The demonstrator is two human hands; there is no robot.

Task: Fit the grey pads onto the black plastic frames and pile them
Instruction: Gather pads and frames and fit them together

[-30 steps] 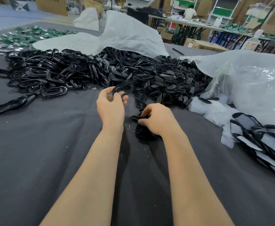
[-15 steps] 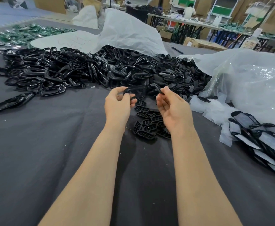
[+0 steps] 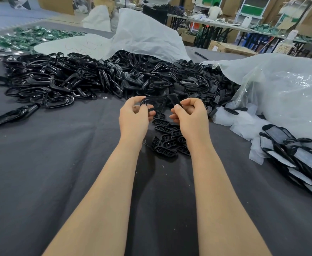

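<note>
A crowded workshop of cardboard boxes and far tables lies behind; I work at a dark grey cloth tabletop (image 3: 49, 172). The step in hand looks like mating two parts; to do it well I should square the small part to the frame's opening, seat one end first, then press along the rim so it does not skew.

My left hand (image 3: 133, 117) pinches a black oval plastic frame (image 3: 154, 101) by its near end, fingers curled, lifted above the cloth. My right hand (image 3: 190, 115) pinches a small dark strip (image 3: 174, 101) just beside that frame, the other fingers folded in; whether the strip is a pad or an insert I cannot tell; the hands are close but apart.

Below them lies a cluster of black slotted plastic pieces (image 3: 167, 141). Beyond spreads the heap of black plastic frames (image 3: 77, 80). To my right are white plastic sacks (image 3: 281, 93) and a stack of frames fitted with grey pads (image 3: 299, 154).
</note>
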